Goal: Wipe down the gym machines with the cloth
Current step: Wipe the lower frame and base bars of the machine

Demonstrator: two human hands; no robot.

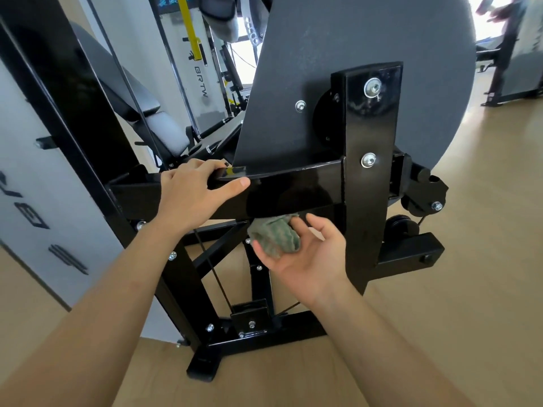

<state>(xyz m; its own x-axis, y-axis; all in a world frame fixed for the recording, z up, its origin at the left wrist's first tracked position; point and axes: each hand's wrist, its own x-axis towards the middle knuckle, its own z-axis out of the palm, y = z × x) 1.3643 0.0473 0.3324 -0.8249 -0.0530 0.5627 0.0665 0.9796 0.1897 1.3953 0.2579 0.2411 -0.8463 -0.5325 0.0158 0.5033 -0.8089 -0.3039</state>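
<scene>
Our two forearms (123, 289) reach in from the bottom edge toward a black machine frame (264, 333). Our left hand (191, 189) holds the horizontal beam (293, 183), with the fingers over its top edge and the thumb along the front face. Our right hand (311, 257) is turned palm up just below this beam. It grips the green cloth (276, 235), bunched between the curled fingers and the thumb. The top of the cloth seems to touch the underside of the beam, near the upright bar (367, 201).

We judge that wiping the lower face of the beam is the step in hand. The next move calls for pressing the cloth upward and sliding it along the underside, while the left hand steadies us. Smears show on the upright bar below the top bolt (372, 87), so this part may need the cloth afterwards. We see no containers, neither a bucket nor a bottle.
</scene>
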